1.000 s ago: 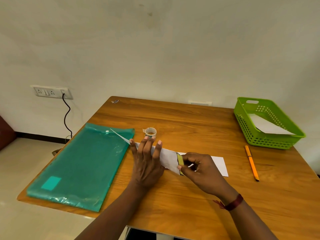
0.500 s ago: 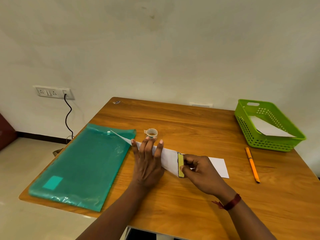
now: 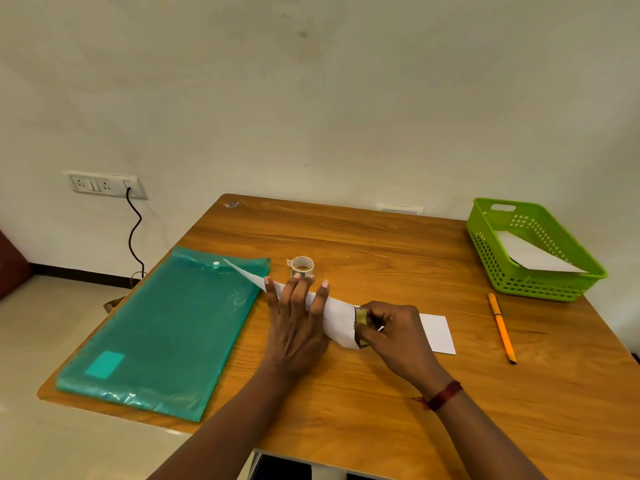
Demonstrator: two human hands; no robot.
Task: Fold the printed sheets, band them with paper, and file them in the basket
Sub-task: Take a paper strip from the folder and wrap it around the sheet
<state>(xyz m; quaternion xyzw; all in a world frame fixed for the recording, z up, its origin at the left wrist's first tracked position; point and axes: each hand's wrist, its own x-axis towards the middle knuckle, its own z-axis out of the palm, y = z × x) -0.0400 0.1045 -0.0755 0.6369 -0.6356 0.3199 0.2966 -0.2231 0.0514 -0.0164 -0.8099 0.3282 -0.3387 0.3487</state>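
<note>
A folded white sheet (image 3: 337,320) lies across the middle of the wooden table (image 3: 381,393), its far tip reaching over a green folder. My left hand (image 3: 298,323) presses flat on the sheet with straight, spread fingers. My right hand (image 3: 391,336) pinches a yellowish paper band (image 3: 361,318) wrapped round the sheet's middle. The sheet's right end (image 3: 438,332) shows beyond my right hand. A green basket (image 3: 485,251) at the far right holds a white folded sheet (image 3: 533,256).
A green plastic folder (image 3: 162,330) covers the table's left side. A small tape roll (image 3: 302,266) stands just beyond my left fingertips. An orange pen (image 3: 501,327) lies in front of the basket. A wall socket (image 3: 104,184) with a black cable is at left.
My right hand's fingers have shifted on the band, which now looks bent and partly covered. My left hand has stayed pressed on the sheet.
</note>
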